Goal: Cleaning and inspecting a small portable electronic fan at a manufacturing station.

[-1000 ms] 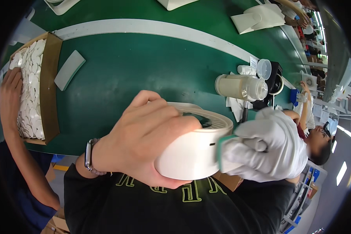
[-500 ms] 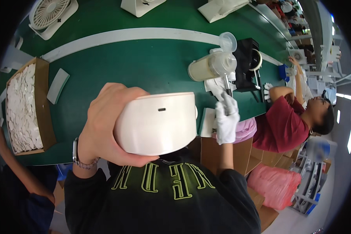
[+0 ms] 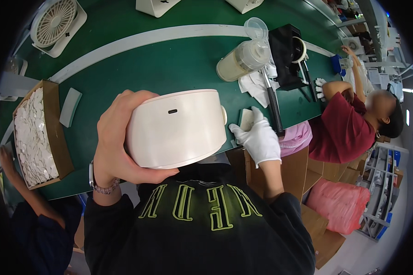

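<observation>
My bare left hand [image 3: 119,133] grips a rounded white plastic housing [image 3: 176,130] by its left side, above the table's near edge. A small dark port slot shows on its upper face, and a small raised part sticks out on its right. My right hand [image 3: 261,137], in a white glove, is over a small pale block [image 3: 247,120] at the table edge. Its thumb and fingers are spread around the block; whether they press on it is hidden. Just right of this hand lies a tool with a long black handle [image 3: 274,103] and a metal shaft.
A cloudy bottle [image 3: 236,64] with its lid open stands beyond white cloths [image 3: 254,89] and a black holder [image 3: 287,55]. A carton of white pieces [image 3: 34,133] and a grey-green block [image 3: 70,107] are left. A co-worker [image 3: 348,123] sits right; another person's arm [image 3: 32,192] is left.
My right hand has moved left, off the black handle and over the small pale block, with its fingers spreading. My left hand still holds the white housing, now tilted slightly differently.
</observation>
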Demonstrator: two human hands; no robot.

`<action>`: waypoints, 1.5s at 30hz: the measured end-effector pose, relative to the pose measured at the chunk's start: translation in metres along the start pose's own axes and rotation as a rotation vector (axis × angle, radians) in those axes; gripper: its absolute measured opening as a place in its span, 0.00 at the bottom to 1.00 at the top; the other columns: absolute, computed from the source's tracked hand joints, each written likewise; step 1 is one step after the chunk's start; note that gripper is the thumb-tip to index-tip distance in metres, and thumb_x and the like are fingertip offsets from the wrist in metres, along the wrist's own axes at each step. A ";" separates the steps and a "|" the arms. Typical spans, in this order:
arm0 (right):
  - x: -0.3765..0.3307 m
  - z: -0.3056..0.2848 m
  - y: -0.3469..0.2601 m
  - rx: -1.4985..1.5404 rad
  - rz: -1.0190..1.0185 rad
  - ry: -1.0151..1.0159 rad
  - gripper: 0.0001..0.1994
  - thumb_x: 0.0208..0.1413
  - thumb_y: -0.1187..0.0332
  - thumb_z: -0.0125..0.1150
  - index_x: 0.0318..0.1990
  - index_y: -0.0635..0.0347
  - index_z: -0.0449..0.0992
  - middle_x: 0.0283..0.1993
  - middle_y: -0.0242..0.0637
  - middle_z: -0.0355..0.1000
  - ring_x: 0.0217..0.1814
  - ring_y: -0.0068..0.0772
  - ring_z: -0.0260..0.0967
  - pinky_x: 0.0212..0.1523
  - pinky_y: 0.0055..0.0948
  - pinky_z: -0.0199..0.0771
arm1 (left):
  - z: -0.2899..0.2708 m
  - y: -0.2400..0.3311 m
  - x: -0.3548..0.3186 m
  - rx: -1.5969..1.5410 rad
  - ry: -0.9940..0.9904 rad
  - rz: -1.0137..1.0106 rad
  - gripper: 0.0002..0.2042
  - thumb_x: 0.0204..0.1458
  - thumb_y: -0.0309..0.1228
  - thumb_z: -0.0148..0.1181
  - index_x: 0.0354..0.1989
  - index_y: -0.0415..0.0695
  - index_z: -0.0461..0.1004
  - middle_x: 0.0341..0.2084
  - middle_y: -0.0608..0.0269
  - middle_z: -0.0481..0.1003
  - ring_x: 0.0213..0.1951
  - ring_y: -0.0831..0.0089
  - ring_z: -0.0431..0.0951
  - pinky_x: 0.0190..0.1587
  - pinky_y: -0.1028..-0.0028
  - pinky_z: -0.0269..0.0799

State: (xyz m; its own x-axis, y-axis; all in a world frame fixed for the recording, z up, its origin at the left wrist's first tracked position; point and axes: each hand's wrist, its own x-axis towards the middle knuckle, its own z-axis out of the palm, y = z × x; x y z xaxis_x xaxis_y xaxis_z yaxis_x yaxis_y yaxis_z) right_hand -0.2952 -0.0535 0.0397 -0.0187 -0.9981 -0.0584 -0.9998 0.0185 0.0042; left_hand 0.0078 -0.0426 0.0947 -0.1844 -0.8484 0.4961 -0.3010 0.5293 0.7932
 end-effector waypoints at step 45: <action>0.024 -0.160 -0.073 1.191 -1.153 -0.858 0.11 0.51 0.71 0.59 0.42 0.63 0.73 0.42 0.47 0.73 0.38 0.43 0.75 0.47 0.36 0.73 | 0.014 -0.013 -0.016 -0.242 0.170 0.129 0.65 0.21 0.35 0.79 0.63 0.41 0.27 0.33 0.52 0.69 0.28 0.65 0.71 0.31 0.69 0.66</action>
State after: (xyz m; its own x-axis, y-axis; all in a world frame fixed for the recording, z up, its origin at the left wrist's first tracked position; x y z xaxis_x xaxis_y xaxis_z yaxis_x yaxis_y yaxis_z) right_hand -0.2224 -0.0879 0.1977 0.9654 -0.2555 0.0513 0.0115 -0.1549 -0.9879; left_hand 0.0014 -0.0361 0.0721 -0.0413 -0.7724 0.6338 -0.0501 0.6351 0.7708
